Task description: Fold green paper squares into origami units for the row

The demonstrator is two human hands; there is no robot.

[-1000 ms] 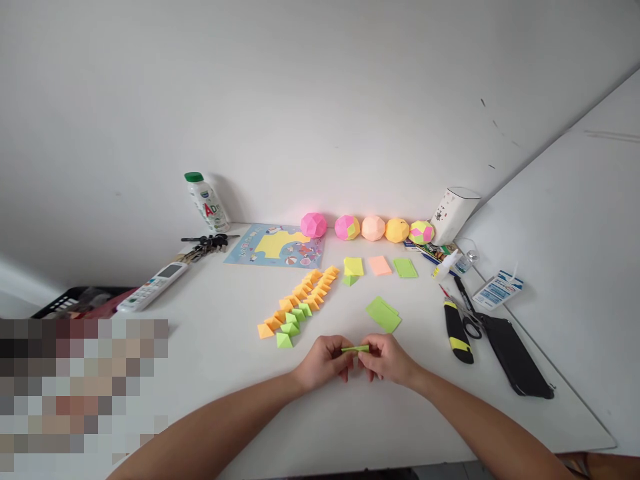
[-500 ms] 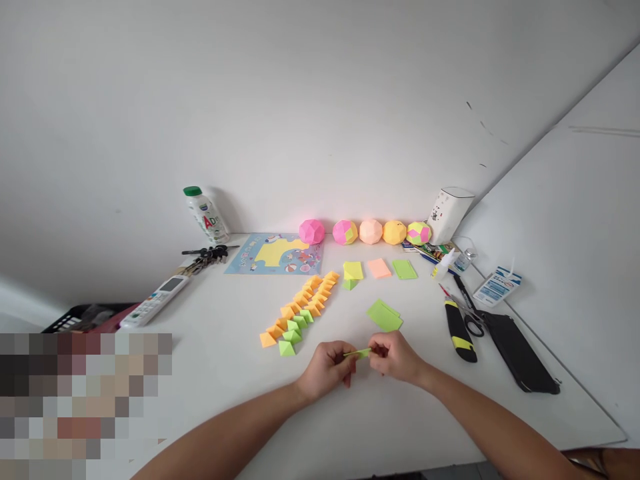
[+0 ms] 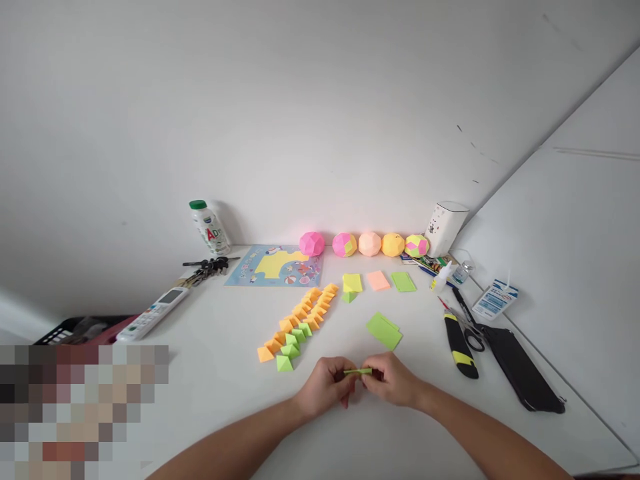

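Observation:
A green sheet of note paper (image 3: 358,371) is pinched between my two hands, low over the front of the table, and shows only as a narrow strip. My left hand (image 3: 326,388) grips its left end, while my right hand (image 3: 393,380) has thumb and fingers closed on its right part. Just beyond the right hand lie loose green paper sheets (image 3: 384,331). To the left, folded orange paper pieces (image 3: 301,312) run in two slanting rows, with folded green pieces (image 3: 290,348) at the near end.
Yellow (image 3: 352,283), peach (image 3: 379,281) and green note pads (image 3: 403,281) lie mid-table. Several paper balls (image 3: 370,244) line the wall. A utility knife (image 3: 460,347), scissors (image 3: 473,339) and a black pouch (image 3: 523,370) lie right; a remote control (image 3: 153,315) and bottle (image 3: 210,228) stand left.
My right hand has shifted inward along the green paper, its thumb now closer to the left hand's. The whole view has tilted slightly, so the table sits lower.

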